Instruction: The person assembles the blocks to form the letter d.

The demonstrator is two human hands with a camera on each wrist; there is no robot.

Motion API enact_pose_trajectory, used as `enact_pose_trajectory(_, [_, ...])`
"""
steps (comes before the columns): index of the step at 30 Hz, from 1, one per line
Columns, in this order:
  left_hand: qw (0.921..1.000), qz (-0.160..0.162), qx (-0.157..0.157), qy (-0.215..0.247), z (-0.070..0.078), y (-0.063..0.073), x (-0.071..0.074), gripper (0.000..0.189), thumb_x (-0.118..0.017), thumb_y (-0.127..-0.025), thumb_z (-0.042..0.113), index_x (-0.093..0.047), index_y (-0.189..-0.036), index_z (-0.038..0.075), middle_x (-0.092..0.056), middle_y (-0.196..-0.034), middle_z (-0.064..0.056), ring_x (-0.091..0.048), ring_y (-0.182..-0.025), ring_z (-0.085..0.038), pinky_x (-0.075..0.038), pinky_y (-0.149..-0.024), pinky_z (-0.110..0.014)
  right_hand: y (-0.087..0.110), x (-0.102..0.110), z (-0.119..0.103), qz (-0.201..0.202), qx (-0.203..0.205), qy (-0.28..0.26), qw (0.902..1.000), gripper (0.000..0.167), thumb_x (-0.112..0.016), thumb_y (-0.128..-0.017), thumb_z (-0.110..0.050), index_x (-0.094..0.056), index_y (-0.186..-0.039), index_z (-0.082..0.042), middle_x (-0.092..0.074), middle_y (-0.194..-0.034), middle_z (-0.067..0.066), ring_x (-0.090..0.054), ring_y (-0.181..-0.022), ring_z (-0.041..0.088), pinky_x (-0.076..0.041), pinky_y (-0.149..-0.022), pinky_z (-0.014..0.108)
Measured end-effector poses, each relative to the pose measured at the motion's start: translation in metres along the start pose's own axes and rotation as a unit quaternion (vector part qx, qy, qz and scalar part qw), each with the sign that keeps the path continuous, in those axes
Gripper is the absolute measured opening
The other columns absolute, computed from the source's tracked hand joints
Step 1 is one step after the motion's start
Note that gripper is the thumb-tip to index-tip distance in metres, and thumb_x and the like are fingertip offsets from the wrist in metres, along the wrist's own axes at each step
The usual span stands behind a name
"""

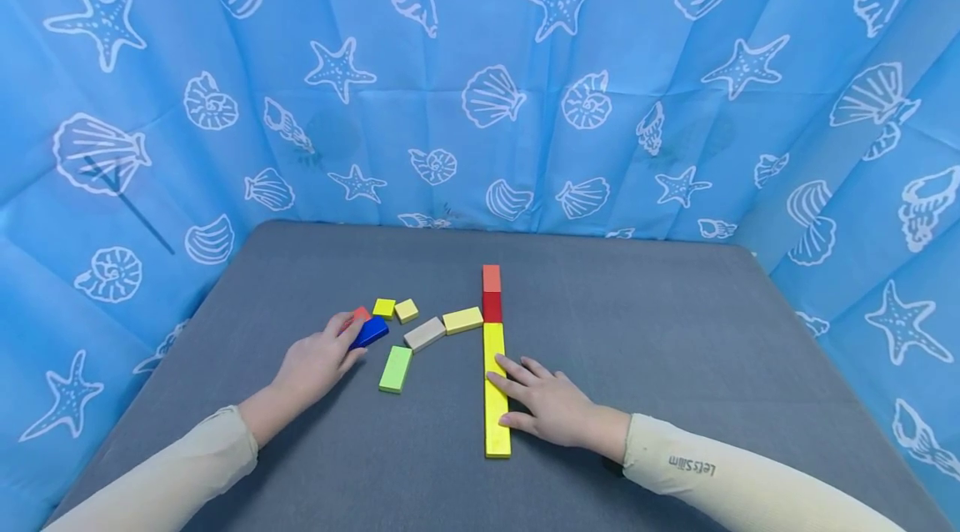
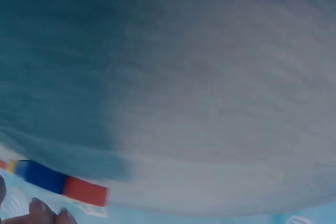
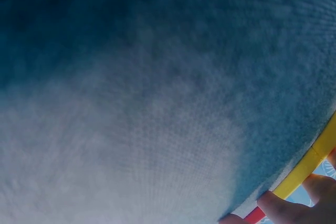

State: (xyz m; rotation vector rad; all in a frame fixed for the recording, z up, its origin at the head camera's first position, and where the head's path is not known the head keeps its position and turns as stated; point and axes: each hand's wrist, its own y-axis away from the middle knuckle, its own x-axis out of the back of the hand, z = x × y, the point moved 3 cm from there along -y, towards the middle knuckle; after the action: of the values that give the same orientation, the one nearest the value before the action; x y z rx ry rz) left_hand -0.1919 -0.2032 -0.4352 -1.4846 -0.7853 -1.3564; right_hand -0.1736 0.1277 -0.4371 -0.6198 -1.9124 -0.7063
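Resting spread right hand (image 1: 553,407) on yellow strip (image 1: 497,432), and left of that, with nearer left hand (image 1: 318,358) at slanting blue block (image 1: 370,332), can't tell if pinching!

Red block (image 1: 362,313) partly hidden by left hand (image 1: 318,357); behind right hand (image 1: 551,403), sleeve (image 1: 738,469) cut off at head view's lower edge.

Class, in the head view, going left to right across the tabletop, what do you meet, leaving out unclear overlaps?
Left hand, blue block, green block, tan block, pale yellow block, bright yellow strip, right hand.
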Motion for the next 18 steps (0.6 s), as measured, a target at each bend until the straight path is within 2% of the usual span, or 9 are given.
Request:
enact_pose_trajectory(4, [0.9987, -0.049, -0.015, -0.005, -0.0103, -0.0023, -0.0032, 0.06, -0.07, -0.09, 0.031, -0.052, -0.138, 0.0, -0.047, -0.141, -0.02, -0.066, -0.082, -0.032, -0.055, -0.06, -0.04, -0.0006, -0.001, 0.0008, -0.001, -0.003, 0.001, 1.0, 0.062, -0.052, -0.098, -0.047, -0.037, -0.151, -0.018, -0.025, -0.159, 0.006, -0.033, -0.137, 0.042, -0.038, -0.093, 0.067])
enact_pose_trajectory(7, [0.9969, -0.067, -0.034, -0.023, -0.0129, -0.0025, -0.0066, 0.057, -0.068, -0.091, 0.032, -0.054, -0.137, 0.0, -0.046, -0.144, -0.019, -0.066, -0.076, -0.027, -0.055, -0.06, -0.039, -0.0009, -0.0021, 0.0012, -0.001, -0.002, -0.002, 1.0, 0.062, -0.052, -0.098, -0.046, -0.037, -0.151, -0.018, -0.025, -0.159, 0.007, -0.033, -0.137, 0.042, -0.038, -0.093, 0.067])
enact_pose_trajectory(12, [0.9961, -0.053, -0.052, -0.047, -0.0124, -0.0003, -0.0094, 0.052, -0.069, -0.09, 0.03, -0.058, -0.134, 0.003, -0.049, -0.141, -0.019, -0.061, -0.064, -0.022, -0.054, -0.056, -0.038, -0.0014, -0.0022, 0.0009, -0.005, -0.006, -0.006, 1.0, 0.062, -0.052, -0.098, -0.047, -0.036, -0.152, -0.019, -0.024, -0.159, 0.007, -0.032, -0.137, 0.042, -0.037, -0.093, 0.067])
enact_pose_trajectory(18, [0.9948, -0.033, -0.08, -0.053, -0.0092, 0.0045, -0.0091, 0.049, -0.071, -0.089, 0.03, -0.062, -0.128, 0.002, -0.055, -0.129, -0.019, -0.063, -0.068, -0.024, -0.055, -0.06, -0.039, -0.0012, -0.0006, -0.0005, -0.01, -0.008, -0.007, 0.9999, 0.063, -0.053, -0.097, -0.047, -0.036, -0.152, -0.019, -0.025, -0.159, 0.006, -0.032, -0.137, 0.04, -0.037, -0.093, 0.067])
